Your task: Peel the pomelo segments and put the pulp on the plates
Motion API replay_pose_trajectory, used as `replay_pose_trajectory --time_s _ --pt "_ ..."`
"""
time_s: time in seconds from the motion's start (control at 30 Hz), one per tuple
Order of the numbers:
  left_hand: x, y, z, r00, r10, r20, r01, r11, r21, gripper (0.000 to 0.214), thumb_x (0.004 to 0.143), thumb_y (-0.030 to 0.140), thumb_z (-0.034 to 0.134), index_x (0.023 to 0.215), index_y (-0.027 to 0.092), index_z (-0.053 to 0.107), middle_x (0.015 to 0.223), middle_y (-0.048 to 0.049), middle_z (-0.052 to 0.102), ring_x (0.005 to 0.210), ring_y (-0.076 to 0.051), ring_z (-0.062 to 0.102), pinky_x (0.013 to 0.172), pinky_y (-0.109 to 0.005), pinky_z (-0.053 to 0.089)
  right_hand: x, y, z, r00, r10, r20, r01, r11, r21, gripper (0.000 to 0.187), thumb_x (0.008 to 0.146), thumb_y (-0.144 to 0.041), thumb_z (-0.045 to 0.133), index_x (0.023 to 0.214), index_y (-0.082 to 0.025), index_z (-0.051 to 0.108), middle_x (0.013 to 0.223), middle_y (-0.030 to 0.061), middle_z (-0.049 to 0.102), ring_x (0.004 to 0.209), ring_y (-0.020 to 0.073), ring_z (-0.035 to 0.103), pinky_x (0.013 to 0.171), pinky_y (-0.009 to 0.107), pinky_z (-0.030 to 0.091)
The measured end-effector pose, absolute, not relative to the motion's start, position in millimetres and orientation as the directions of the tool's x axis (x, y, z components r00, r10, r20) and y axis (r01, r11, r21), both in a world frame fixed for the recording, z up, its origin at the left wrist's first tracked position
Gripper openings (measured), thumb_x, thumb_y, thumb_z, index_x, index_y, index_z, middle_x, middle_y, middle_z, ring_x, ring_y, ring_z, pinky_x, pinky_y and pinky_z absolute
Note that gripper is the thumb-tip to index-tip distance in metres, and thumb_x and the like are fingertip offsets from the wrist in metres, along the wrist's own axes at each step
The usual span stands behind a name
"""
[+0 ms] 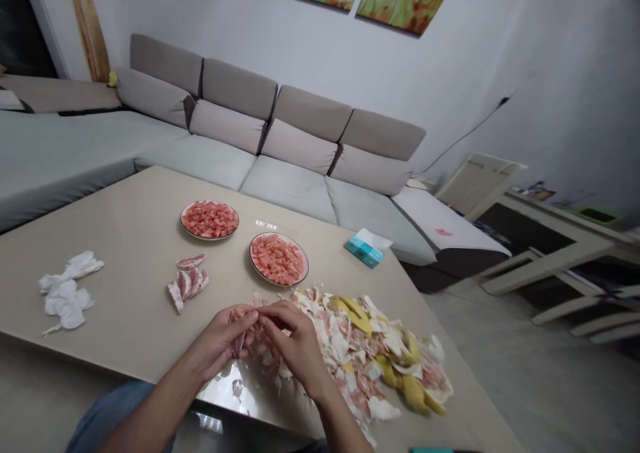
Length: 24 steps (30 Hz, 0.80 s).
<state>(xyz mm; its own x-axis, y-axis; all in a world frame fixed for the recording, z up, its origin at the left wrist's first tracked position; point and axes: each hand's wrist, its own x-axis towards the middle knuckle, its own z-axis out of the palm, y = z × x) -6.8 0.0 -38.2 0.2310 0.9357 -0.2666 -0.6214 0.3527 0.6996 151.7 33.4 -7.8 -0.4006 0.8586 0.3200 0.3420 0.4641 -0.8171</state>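
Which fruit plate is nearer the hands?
The plate on the right, just beyond the right hand and by the peel pile; the other plate sits farther back, left of it.

Left hand [227, 338] and right hand [295, 339] meet at the fingertips

The left forearm [163, 393] slants up from the lower left, the right forearm [337, 409] from the lower right, both bare and converging in front of the body. The left hand's fingers curl inward, its thumb lying across the top. The right hand shows its back, thumb and forefinger stretched toward the left thumb's tip. A blue-clad leg [110, 416] appears beside the left forearm.
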Motion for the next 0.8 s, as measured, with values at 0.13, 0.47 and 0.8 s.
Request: replay_pose_trajectory --time_s 0.13,0.47,0.8 --pt "-6 5 -44 0.154 0.953 -0.260 -0.730 0.287 0.620 0.026 0.078 0.032 0.074 0.096 0.015 0.067 0.084 -0.0037 0.065 0.063 -0.010 0.058 0.053 -0.021 0.049 157 77 -11 -0.208 0.919 0.334 0.457 0.394 -0.798 0.017 0.083 -0.025 0.059 0.089 -0.019 0.074 0.083 0.0056 0.073 0.070 0.0187 0.066 0.066 0.030 0.054" --pt "-18 5 -33 0.121 0.980 -0.161 -0.767 0.195 0.612 0.039 0.076 0.020 0.076 0.114 0.018 0.067 0.106 -0.0074 0.068 0.107 -0.019 0.061 0.098 -0.030 0.043 151 131 2 -0.141 0.919 0.368 0.505 0.387 -0.771 0.023 0.081 -0.024 0.057 0.096 -0.018 0.073 0.103 0.0097 0.073 0.093 0.0239 0.066 0.090 0.041 0.049" --pt "-10 -7 -27 0.026 1.000 -0.012 -0.644 0.026 0.765 0.050 0.070 0.020 0.080 0.118 0.021 0.065 0.113 -0.0095 0.070 0.111 -0.024 0.061 0.099 -0.035 0.044 139 -1 22 -0.224 0.938 0.263 0.308 0.324 -0.894 0.015 0.082 -0.026 0.065 0.093 -0.020 0.072 0.092 0.0071 0.073 0.076 0.0195 0.068 0.069 0.028 0.055"
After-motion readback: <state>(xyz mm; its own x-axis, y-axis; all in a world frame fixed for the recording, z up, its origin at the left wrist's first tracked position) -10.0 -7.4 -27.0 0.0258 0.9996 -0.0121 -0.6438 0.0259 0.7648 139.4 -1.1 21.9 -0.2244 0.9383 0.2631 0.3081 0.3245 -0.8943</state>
